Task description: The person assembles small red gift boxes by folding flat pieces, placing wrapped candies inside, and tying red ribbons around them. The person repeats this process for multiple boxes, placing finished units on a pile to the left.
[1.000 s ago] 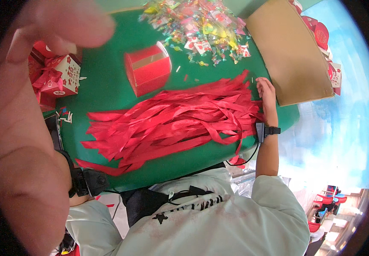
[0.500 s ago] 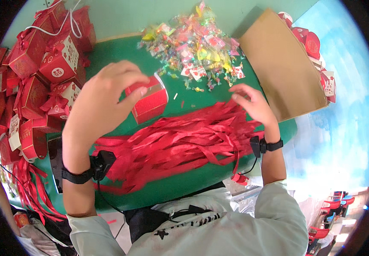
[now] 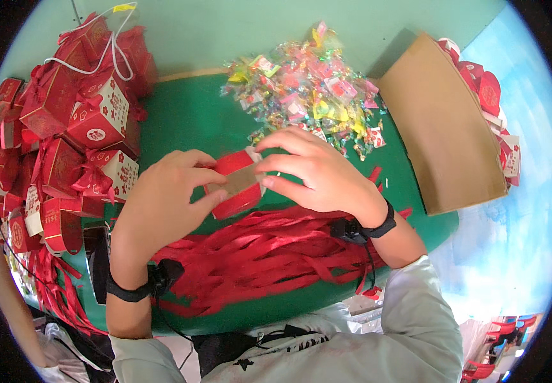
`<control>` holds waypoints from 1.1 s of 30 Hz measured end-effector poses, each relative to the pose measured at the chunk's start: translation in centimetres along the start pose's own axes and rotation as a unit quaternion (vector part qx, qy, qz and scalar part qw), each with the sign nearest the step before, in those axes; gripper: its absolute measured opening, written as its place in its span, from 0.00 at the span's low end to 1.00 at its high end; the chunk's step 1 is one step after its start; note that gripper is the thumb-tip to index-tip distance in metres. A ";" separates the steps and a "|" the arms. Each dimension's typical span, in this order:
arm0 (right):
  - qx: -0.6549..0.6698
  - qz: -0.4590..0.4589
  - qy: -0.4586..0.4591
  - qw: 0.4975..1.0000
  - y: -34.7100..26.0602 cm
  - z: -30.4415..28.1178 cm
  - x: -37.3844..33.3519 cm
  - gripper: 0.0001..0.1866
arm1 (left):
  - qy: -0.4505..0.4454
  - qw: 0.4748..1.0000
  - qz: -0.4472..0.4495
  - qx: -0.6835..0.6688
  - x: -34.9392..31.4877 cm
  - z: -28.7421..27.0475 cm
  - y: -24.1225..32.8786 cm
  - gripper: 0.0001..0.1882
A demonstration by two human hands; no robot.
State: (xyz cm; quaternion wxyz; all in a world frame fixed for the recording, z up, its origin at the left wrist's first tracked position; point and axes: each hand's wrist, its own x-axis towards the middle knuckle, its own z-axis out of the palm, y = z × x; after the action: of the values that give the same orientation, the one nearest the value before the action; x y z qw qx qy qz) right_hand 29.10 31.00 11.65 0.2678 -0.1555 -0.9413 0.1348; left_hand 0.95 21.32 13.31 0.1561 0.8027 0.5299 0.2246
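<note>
Taking the box as the clock's centre, a spread of shiny red fabric ribbons (image 3: 263, 255) lies nearest the wearer, at six o'clock on the green table (image 3: 177, 118), with neither hand on it. Beyond it is the red, open-topped paper box (image 3: 241, 181), its long slot facing up. The left hand (image 3: 164, 198) is at nine o'clock, thumb and fingers bent about the box's left end; the right hand (image 3: 320, 172), which half a second ago hovered by the ribbons, has now come across to three o'clock, fingertips at the other end. So the box now sits between both hands (how firmly either one presses, or whether it is lifted, I cannot tell), and the handling has become two-handed. Farther out, a heap of small, brightly wrapped candies (image 3: 314, 89) lies at one o'clock, a stack of red-and-white paper gift boxes (image 3: 59, 166) fills nine to ten, and a plain brown cardboard panel (image 3: 442, 127) leans between two and three.
</note>
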 end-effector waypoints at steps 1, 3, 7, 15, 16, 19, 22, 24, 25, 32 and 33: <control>0.005 0.015 -0.002 1.000 0.3 -0.2 -0.4 0.10 | -0.004 1.000 -0.007 -0.010 -0.1 0.0 0.2 0.20; 0.027 0.045 -0.012 0.999 1.1 -0.3 -1.2 0.10 | -0.011 1.000 -0.012 -0.019 0.0 -0.1 0.9 0.31; 0.073 0.083 -0.028 0.993 2.4 0.9 -2.5 0.09 | -0.027 1.000 -0.013 -0.002 0.7 0.7 0.6 0.52; 0.153 0.105 -0.053 0.981 3.2 1.8 -3.4 0.11 | -0.004 0.989 -0.092 -0.112 1.7 0.9 1.3 0.46; 0.159 0.104 -0.055 0.980 3.2 1.8 -3.5 0.11 | 0.001 0.986 -0.102 -0.131 1.7 0.9 1.1 0.41; 0.150 0.096 -0.052 0.983 3.4 1.7 -3.4 0.10 | 0.018 0.978 -0.131 -0.163 2.3 1.5 0.0 0.28; 0.147 0.088 -0.042 0.984 3.6 1.7 -3.7 0.09 | 0.086 0.995 -0.046 -0.034 2.0 1.2 -1.1 0.20; 0.146 0.085 -0.058 0.984 3.5 1.5 -3.6 0.09 | 0.056 0.993 -0.100 -0.023 1.9 0.4 -0.6 0.24; 0.145 0.088 -0.059 0.984 3.3 1.4 -3.5 0.09 | 0.064 0.992 -0.089 -0.067 1.9 0.7 -0.9 0.25; 0.081 0.168 -0.017 0.982 3.1 0.6 -3.6 0.18 | 0.048 0.960 -0.125 -0.247 2.7 3.0 0.4 0.27; 0.074 0.190 -0.023 0.979 3.0 0.5 -3.4 0.20 | 0.050 0.966 -0.121 -0.225 2.7 3.3 0.5 0.27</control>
State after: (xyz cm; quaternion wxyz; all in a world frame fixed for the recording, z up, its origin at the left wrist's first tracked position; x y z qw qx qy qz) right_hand 32.23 32.44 8.61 0.2260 -0.3080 -0.8880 0.2558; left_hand 3.97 23.58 11.28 0.3315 0.6648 0.5661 0.3574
